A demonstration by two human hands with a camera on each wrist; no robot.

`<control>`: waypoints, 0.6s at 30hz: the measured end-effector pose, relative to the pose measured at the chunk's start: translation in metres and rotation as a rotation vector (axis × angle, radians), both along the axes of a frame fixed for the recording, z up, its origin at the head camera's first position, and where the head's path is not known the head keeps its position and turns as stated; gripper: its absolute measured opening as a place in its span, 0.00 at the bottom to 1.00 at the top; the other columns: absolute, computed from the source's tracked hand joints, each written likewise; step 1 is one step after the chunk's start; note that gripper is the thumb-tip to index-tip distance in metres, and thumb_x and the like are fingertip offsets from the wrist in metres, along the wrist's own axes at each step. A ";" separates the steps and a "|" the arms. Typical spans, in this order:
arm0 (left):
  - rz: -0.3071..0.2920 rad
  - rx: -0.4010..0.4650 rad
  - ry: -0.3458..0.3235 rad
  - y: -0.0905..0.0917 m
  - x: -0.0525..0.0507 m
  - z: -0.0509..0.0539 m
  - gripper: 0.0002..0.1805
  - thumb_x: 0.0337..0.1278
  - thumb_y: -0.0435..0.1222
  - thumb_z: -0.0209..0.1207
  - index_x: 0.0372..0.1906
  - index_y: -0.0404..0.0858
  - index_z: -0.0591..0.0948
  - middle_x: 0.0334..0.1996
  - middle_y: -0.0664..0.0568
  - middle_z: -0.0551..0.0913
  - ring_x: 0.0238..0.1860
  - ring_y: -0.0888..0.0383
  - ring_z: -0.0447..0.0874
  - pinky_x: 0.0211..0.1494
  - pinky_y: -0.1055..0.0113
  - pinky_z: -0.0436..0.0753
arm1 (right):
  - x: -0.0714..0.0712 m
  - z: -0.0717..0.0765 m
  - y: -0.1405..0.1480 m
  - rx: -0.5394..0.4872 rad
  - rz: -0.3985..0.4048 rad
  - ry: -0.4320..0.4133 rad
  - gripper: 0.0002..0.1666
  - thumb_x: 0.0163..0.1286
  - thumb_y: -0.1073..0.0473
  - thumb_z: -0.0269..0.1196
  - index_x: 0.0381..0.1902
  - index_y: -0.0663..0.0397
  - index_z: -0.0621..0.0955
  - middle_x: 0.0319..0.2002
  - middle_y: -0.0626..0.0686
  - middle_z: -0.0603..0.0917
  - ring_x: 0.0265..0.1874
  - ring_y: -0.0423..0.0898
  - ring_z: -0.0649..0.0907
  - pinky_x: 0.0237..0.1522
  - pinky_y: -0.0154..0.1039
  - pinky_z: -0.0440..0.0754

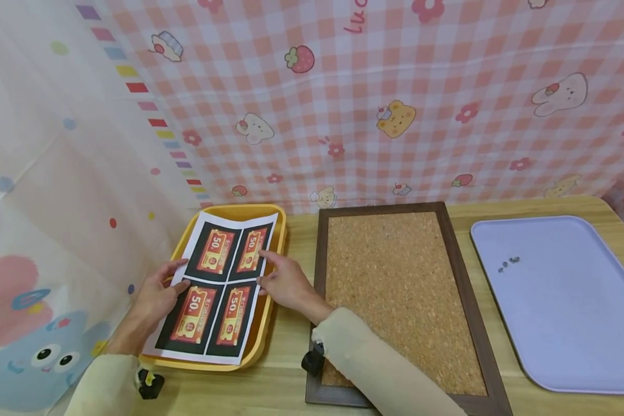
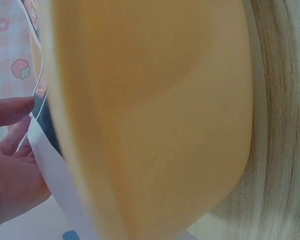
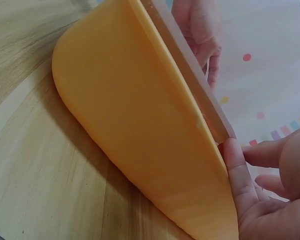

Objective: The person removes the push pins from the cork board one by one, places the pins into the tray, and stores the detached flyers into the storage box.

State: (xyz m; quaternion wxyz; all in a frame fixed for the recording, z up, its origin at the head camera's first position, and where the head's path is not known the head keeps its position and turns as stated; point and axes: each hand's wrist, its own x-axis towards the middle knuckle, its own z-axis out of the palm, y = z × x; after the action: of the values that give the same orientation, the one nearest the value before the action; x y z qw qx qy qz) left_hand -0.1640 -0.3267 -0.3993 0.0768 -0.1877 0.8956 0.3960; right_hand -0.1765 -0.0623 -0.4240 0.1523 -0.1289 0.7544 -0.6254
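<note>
A printed paper sheet (image 1: 222,282) bears several red and gold coupons marked 50 on black panels. It lies over the mouth of a yellow bin (image 1: 264,323), its far edge slightly wavy. My left hand (image 1: 157,294) pinches the sheet's left edge between thumb and fingers; the left wrist view shows that paper edge between them. At the opposite edge, my right hand (image 1: 290,287) grips the paper by thumb and fingers. In the right wrist view, the right fingers (image 3: 240,180) are at the bin's rim. Most of the bin's inside is hidden under the sheet.
A cork board (image 1: 395,289) in a dark wood frame lies right of the bin, partly under my right forearm. Farther right is a lilac tray (image 1: 567,312) with several small metallic pieces (image 1: 509,264). A checked cloth (image 1: 343,115) hangs behind the wooden table.
</note>
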 end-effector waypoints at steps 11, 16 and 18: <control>-0.049 -0.040 -0.034 0.001 -0.001 -0.003 0.33 0.74 0.40 0.51 0.78 0.46 0.57 0.71 0.36 0.63 0.55 0.38 0.77 0.50 0.51 0.83 | 0.002 -0.001 -0.001 0.017 0.021 0.011 0.39 0.70 0.66 0.62 0.76 0.51 0.63 0.29 0.51 0.85 0.26 0.38 0.85 0.24 0.34 0.80; -0.078 -0.036 -0.068 0.002 -0.001 -0.004 0.33 0.74 0.41 0.51 0.79 0.46 0.56 0.71 0.37 0.62 0.54 0.39 0.77 0.49 0.52 0.84 | 0.002 0.001 -0.001 0.041 0.039 0.013 0.39 0.69 0.67 0.62 0.76 0.51 0.64 0.27 0.48 0.85 0.27 0.38 0.84 0.25 0.33 0.79; -0.081 -0.029 -0.075 0.003 -0.001 -0.004 0.33 0.74 0.41 0.51 0.79 0.46 0.56 0.71 0.37 0.62 0.54 0.39 0.77 0.49 0.53 0.84 | 0.002 0.002 -0.001 0.057 0.043 0.013 0.39 0.69 0.66 0.62 0.75 0.51 0.64 0.27 0.48 0.86 0.27 0.38 0.84 0.25 0.33 0.79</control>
State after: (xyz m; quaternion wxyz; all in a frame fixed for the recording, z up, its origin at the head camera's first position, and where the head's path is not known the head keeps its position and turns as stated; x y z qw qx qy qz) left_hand -0.1654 -0.3241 -0.4036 0.1235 -0.1672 0.9046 0.3722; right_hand -0.1748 -0.0632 -0.4218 0.1644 -0.1448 0.7699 -0.5994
